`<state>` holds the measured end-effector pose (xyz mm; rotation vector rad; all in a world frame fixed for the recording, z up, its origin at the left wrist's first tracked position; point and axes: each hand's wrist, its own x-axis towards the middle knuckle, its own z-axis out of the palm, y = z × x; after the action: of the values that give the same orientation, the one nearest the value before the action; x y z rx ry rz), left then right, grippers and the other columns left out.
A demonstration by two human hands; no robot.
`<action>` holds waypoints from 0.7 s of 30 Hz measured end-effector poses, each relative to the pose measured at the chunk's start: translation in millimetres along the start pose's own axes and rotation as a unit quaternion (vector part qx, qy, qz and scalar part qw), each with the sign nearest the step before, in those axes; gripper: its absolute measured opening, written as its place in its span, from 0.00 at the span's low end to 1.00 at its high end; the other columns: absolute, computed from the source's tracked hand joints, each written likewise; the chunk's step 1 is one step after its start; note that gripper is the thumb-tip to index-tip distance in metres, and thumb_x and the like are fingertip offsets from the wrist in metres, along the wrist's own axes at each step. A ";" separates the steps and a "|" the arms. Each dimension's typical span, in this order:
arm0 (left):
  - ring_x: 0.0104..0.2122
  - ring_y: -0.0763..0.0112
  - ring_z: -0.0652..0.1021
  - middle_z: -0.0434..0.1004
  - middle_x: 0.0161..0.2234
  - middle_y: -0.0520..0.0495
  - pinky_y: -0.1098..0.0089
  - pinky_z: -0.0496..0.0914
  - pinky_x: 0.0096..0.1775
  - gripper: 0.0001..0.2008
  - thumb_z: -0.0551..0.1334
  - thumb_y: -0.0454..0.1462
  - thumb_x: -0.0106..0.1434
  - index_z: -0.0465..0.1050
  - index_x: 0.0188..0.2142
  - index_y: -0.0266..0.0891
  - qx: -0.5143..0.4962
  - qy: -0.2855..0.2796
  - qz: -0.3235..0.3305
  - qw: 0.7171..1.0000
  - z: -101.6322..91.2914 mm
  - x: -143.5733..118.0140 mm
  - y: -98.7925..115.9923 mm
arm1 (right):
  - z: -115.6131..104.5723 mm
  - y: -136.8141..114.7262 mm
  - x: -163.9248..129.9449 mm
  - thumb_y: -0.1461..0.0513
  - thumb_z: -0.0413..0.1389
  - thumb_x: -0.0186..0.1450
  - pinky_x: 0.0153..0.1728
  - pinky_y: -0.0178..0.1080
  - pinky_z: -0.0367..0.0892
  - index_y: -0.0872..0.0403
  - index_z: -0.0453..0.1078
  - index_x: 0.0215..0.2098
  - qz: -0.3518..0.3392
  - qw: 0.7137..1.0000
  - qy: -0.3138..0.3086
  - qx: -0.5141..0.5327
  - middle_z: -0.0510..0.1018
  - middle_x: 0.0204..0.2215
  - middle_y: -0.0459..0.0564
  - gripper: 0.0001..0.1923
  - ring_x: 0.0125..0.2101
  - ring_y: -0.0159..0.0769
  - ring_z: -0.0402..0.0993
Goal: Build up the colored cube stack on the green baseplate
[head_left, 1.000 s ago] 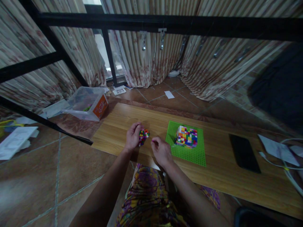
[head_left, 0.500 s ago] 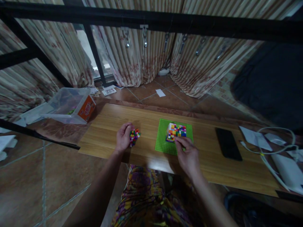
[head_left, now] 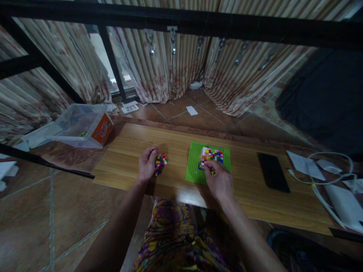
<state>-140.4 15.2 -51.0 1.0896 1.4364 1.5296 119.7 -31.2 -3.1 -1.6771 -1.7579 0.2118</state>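
A green studded baseplate (head_left: pixel 195 172) lies on the wooden board, and on it stands a low block of many-coloured toy bricks (head_left: pixel 208 154). My right hand (head_left: pixel 219 181) is over the plate's front part, thumb and forefinger pinched together at the near left edge of the block. Whatever is between those fingertips is too small to make out. To the left, my left hand (head_left: pixel 146 164) rests on the board with its fingers curled in. It is right beside a small heap of loose coloured bricks (head_left: pixel 161 162); the inside of that hand is hidden.
A black phone (head_left: pixel 272 172) lies right of the baseplate, with white cables (head_left: pixel 320 190) and papers beyond it. Past the board's left end stands a clear plastic box (head_left: pixel 79 126) with an orange label. A dark metal bar (head_left: pixel 181 22) crosses above, before striped curtains.
My right hand has shifted a little to the left along the block's near edge, its fingertips now at the left corner. My left hand stays by the heap.
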 end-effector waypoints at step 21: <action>0.37 0.67 0.79 0.79 0.36 0.48 0.67 0.72 0.41 0.16 0.61 0.47 0.61 0.73 0.44 0.40 -0.001 -0.009 0.002 1.000 -1.6 1.0 -6.5 | -8.3 7.9 -4.4 0.54 0.53 0.65 0.38 0.41 0.69 0.53 0.75 0.36 0.041 0.995 0.078 0.055 0.80 0.33 0.51 0.13 0.33 0.39 0.74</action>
<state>-142.4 16.1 -57.4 1.1043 1.4211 1.5196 130.6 -37.0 -2.8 -1.6413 -1.5374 0.2059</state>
